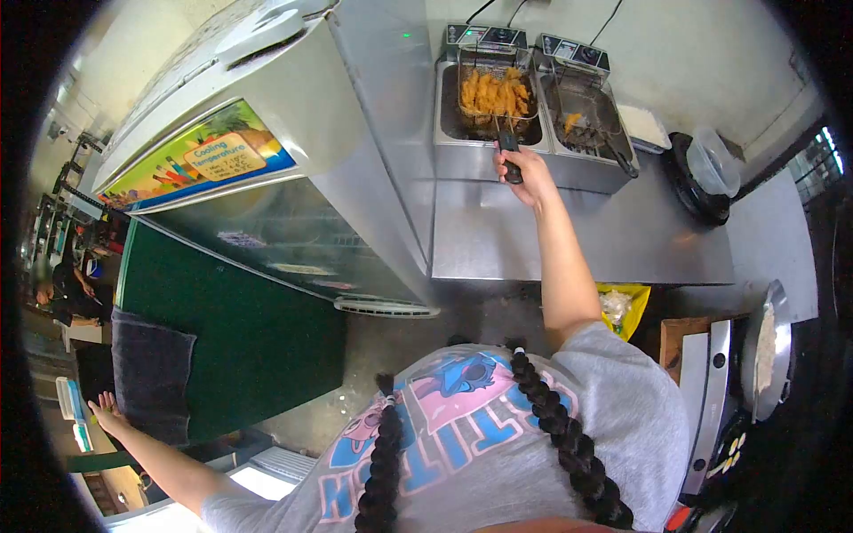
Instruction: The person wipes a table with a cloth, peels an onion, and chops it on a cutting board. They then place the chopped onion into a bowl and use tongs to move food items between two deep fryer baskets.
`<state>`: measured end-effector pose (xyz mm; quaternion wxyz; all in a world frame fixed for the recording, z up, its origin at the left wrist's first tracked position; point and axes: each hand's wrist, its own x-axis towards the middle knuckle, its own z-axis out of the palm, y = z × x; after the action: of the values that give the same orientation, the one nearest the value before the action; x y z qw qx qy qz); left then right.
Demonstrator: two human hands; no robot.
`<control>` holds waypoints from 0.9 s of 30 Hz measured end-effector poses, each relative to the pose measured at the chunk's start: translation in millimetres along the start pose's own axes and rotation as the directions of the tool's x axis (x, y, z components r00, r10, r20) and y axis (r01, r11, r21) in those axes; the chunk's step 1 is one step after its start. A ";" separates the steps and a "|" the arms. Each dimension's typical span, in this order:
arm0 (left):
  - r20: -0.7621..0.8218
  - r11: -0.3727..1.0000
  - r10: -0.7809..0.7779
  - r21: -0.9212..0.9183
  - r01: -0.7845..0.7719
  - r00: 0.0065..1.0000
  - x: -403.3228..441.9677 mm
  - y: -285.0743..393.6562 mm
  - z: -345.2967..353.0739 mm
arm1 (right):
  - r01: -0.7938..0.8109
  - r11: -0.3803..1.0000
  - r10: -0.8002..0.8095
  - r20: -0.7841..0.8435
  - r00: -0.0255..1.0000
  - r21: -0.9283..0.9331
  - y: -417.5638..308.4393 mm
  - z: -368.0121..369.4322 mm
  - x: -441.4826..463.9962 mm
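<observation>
My right hand is closed round the black handle of a wire fry basket. Golden-brown fried pieces lie in the basket, which is over the left tank of a steel double fryer; whether it touches the oil I cannot tell. In the right tank is a second basket with a small golden piece near it. Far to the left, my left hand has its fingers spread at the edge of a dark towel draped over a green surface, and holds nothing.
A tall glass-door fridge stands left of the steel counter. Right of the fryer are a white tray and a clear plastic tub. Below sit a yellow bag and a wide pan. Another person is far left.
</observation>
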<state>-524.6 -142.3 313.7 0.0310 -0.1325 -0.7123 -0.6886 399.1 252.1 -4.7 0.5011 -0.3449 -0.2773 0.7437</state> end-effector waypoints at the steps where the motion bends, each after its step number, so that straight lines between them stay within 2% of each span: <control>1: -0.009 0.998 -0.020 -0.059 0.020 1.000 -3.7 1.7 -0.2 | 0.001 1.000 -0.001 -0.001 1.000 -0.004 -3.1 1.5 2.6; 2: -0.014 0.997 0.040 -0.068 -0.040 0.999 -8.3 0.4 0.2 | -0.002 1.000 0.002 0.000 1.000 -0.003 -6.1 3.3 5.0; 7: 0.058 0.994 0.008 -0.112 -0.002 0.998 20.8 -7.8 -24.6 | -0.018 0.999 0.017 -0.036 0.999 -0.031 -17.3 13.8 18.9; 12: 0.068 0.992 -0.004 -0.129 0.013 0.998 25.3 -13.3 -25.6 | -0.065 0.994 0.066 -0.011 0.998 0.085 -33.5 21.0 33.9; 15: 0.023 0.993 0.068 -0.101 -0.066 0.997 23.8 -15.3 -22.8 | -0.102 0.983 0.104 -0.004 0.995 0.153 -39.2 14.8 44.4; 17: 0.001 0.996 0.010 -0.091 -0.010 1.000 23.5 -13.0 -24.3 | -0.184 0.962 0.195 -0.032 0.980 0.203 -42.6 14.2 52.9; 19: -0.008 0.992 0.105 -0.065 -0.105 0.994 28.3 -16.8 -30.1 | -0.181 0.976 0.191 -0.074 0.979 0.125 -38.9 15.4 54.7; 21: -0.007 0.994 0.085 -0.074 -0.085 0.996 36.4 -18.2 -31.7 | -0.196 0.963 0.203 -0.018 0.979 0.183 -32.5 9.1 55.9; 22: 0.001 0.995 0.065 -0.083 -0.064 0.998 39.8 -20.1 -32.5 | -0.188 0.966 0.205 -0.081 0.975 0.178 -33.8 8.9 52.5; 23: -0.006 0.994 0.065 -0.083 -0.066 0.998 39.3 -24.4 -32.7 | -0.191 0.966 0.207 -0.075 0.976 0.175 -35.0 7.3 53.4; 25: 0.034 0.993 0.110 -0.039 -0.109 0.993 38.5 -25.6 -35.5 | -0.207 0.952 0.221 -0.039 0.975 0.225 -36.7 1.7 56.4; 26: 0.005 0.999 0.009 0.034 -0.009 1.000 42.9 -22.2 -36.1 | -0.201 0.963 0.224 -0.115 0.968 0.181 -38.2 0.9 60.5; 27: 0.015 0.999 0.031 0.034 -0.031 0.999 46.8 -22.6 -34.9 | -0.214 0.960 0.235 -0.105 0.966 0.181 -35.9 -2.0 63.1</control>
<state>-579.7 -170.4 304.1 0.0389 -0.1479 -0.7221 -0.6747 404.2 323.7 6.5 0.4569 -0.3767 -0.1406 0.7935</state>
